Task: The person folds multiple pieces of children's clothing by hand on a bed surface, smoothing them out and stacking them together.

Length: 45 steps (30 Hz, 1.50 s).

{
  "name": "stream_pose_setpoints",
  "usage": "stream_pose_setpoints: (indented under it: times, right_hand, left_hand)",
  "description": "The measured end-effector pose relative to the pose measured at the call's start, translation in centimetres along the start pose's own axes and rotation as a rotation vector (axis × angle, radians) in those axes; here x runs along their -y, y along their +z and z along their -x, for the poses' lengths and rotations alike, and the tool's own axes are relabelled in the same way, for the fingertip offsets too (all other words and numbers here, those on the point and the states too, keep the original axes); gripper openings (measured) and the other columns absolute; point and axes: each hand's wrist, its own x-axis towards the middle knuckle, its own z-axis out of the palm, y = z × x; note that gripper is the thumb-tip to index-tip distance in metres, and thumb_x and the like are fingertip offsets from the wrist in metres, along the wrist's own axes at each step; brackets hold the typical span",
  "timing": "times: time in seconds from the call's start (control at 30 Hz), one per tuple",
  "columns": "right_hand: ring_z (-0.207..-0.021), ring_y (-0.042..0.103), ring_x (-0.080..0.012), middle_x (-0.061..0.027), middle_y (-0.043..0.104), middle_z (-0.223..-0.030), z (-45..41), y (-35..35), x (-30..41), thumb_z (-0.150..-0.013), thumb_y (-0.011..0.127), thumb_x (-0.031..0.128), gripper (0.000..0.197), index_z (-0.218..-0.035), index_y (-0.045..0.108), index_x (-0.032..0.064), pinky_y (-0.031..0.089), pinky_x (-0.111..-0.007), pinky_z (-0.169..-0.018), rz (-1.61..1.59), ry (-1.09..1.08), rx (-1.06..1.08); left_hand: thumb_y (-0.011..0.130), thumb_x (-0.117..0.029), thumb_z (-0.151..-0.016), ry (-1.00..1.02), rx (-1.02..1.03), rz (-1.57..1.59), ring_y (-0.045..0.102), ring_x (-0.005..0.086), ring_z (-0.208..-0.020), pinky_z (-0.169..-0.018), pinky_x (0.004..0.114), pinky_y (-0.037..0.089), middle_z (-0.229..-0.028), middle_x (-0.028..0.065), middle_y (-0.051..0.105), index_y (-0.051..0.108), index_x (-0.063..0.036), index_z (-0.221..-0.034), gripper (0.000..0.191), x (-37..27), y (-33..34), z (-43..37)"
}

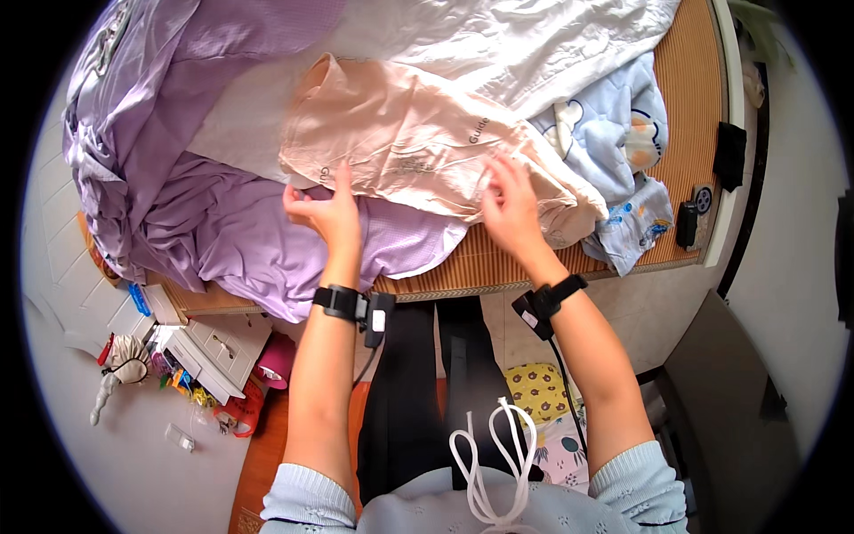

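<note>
A peach-coloured cloth (407, 127) with printed writing and a small drawing lies creased across the bed, partly over a white sheet and a purple cover. At its near left corner is my left hand (325, 212), thumb raised and apart from the curled fingers. My right hand (514, 207), slightly blurred, pinches a fold of the same cloth near its lower right part. Beneath the cloth, the purple cover (267, 227) spreads left in loose folds. The white sheet (534, 47) stretches behind it.
A light-blue patterned blanket (600, 127) and a printed grey-blue cloth (630, 223) lie on the bamboo mat (694, 87) at right. Black devices (687, 223) sit by the bed's corner. A white cabinet (223, 347) stands lower left. Cables hang from both wrist straps.
</note>
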Motion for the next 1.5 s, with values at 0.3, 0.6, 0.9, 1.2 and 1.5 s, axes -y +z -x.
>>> stream_pose_setpoints:
  times: [0.3, 0.6, 0.9, 1.2, 1.5]
  right_hand:
    - [-0.098, 0.057, -0.0327, -0.0173, 0.058, -0.107, -3.0, 5.7, 4.0, -0.079, 0.052, 0.003, 0.031, -0.110, 0.057, 0.0005, 0.044, -0.038, -0.088, -0.029, -0.114, -0.083]
    - [-0.076, 0.059, -0.0235, -0.0154, 0.060, -0.083, -10.7, 12.5, 10.7, -0.079, 0.066, 0.026, 0.035, -0.095, 0.057, -0.0037, 0.048, -0.035, -0.070, -0.157, 0.117, -0.081]
    - [-0.089, 0.057, -0.0339, -0.0196, 0.058, -0.091, -14.3, 15.3, 13.4, -0.067, 0.070, 0.032, 0.049, -0.100, 0.056, -0.0020, 0.046, -0.040, -0.079, 0.150, 0.194, -0.101]
    - [-0.085, 0.060, -0.0381, -0.0218, 0.063, -0.086, -15.2, 16.2, 14.3, -0.072, 0.059, 0.020, 0.033, -0.097, 0.058, -0.0019, 0.048, -0.042, -0.077, 0.247, 0.173, -0.051]
    - [-0.068, 0.062, -0.0259, -0.0162, 0.064, -0.074, -16.2, 16.4, 13.5, -0.078, 0.054, 0.014, 0.023, -0.091, 0.060, -0.0043, 0.049, -0.034, -0.068, -0.086, 0.333, -0.197]
  left_hand:
    - [0.084, -0.030, -0.064, -0.487, 0.154, 0.222, 0.048, 0.0248, -0.100, -0.087, 0.035, 0.042, -0.113, 0.0196, 0.044, 0.027, 0.0001, -0.127, 0.090, -0.9, -1.5, -3.8]
    - [0.085, -0.030, -0.062, -0.439, -0.042, 0.151, 0.047, 0.0228, -0.092, -0.084, 0.036, 0.041, -0.099, 0.0129, 0.045, 0.035, -0.0024, -0.114, 0.077, -0.4, -1.5, -6.4]
    - [0.079, -0.024, -0.070, -0.510, 0.097, 0.411, 0.050, 0.0164, -0.079, -0.071, 0.029, 0.044, -0.087, 0.0073, 0.051, 0.048, -0.0016, -0.098, 0.047, -0.4, -0.6, -7.4]
    - [0.067, -0.005, -0.077, -0.236, 0.196, 0.417, 0.054, 0.0158, -0.083, -0.069, 0.028, 0.045, -0.106, 0.0121, 0.052, 0.047, -0.0052, -0.078, 0.020, 0.0, -2.7, -6.4]
    - [0.067, -0.005, -0.074, 0.203, 0.380, 0.293, 0.047, 0.0336, -0.111, -0.091, 0.041, 0.040, -0.118, 0.0203, 0.045, 0.046, -0.0046, -0.074, 0.021, 0.8, -3.4, -8.7]
